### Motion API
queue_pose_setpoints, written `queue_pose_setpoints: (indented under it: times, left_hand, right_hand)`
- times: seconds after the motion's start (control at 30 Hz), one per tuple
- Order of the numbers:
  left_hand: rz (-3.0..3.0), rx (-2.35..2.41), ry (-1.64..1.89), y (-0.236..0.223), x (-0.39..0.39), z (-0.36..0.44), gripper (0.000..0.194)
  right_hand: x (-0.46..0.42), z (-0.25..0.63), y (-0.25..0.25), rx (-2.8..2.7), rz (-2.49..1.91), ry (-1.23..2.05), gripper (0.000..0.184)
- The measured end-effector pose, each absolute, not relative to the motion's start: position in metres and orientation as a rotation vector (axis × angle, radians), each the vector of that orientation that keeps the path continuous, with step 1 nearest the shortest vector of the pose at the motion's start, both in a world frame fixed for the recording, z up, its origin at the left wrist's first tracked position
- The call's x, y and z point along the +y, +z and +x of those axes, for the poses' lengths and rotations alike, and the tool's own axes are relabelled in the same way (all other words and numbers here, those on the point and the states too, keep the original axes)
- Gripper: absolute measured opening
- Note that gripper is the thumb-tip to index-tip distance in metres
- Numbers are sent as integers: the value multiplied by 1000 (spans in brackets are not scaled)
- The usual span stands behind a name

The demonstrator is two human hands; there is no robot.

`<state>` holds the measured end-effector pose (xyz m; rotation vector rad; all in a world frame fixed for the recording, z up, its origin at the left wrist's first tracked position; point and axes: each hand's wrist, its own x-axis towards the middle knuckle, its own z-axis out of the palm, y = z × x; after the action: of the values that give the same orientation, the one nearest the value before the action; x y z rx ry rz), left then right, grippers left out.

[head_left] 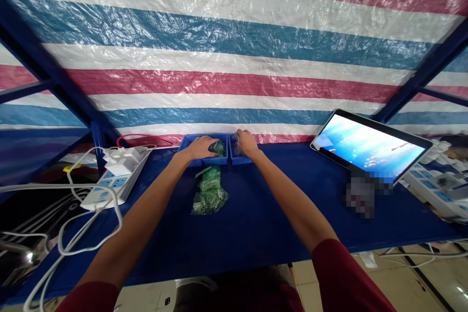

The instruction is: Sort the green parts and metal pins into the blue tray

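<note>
Two small blue bins stand side by side at the back of the blue table. My left hand (pixel 200 147) reaches into the left bin (pixel 190 142), its fingers curled over a clump of small green parts (pixel 218 147). In the right bin (pixel 237 159), my right hand (pixel 245 142) has its fingers bent down around something clear that I cannot make out. A pile of clear bags filled with green parts (pixel 209 191) lies on the table just in front of the bins, between my forearms.
A white power strip (pixel 116 179) with plugs and looping white cables sits at the left. A lit tablet (pixel 369 145) leans at the right, with more power strips (pixel 435 190) beyond it. A striped tarp hangs behind the table (pixel 256 219).
</note>
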<state>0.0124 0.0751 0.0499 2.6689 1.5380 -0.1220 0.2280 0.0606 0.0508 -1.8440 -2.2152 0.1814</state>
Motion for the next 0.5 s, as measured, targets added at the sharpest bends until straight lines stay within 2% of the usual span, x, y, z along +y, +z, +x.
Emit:
queue_pose_setpoints:
  times: [0.13, 0.27, 0.5]
  left_hand:
    - [2675, 1447, -351, 45, 96, 23, 73]
    - [2687, 1466, -379, 44, 103, 28, 73]
    - [2769, 1449, -133, 37, 95, 26, 44]
  right_hand:
    - [46, 239, 63, -1987, -1665, 190, 33]
    - [16, 240, 59, -1916, -1497, 403, 30]
    - [-30, 219, 14, -2116, -1367, 458, 33]
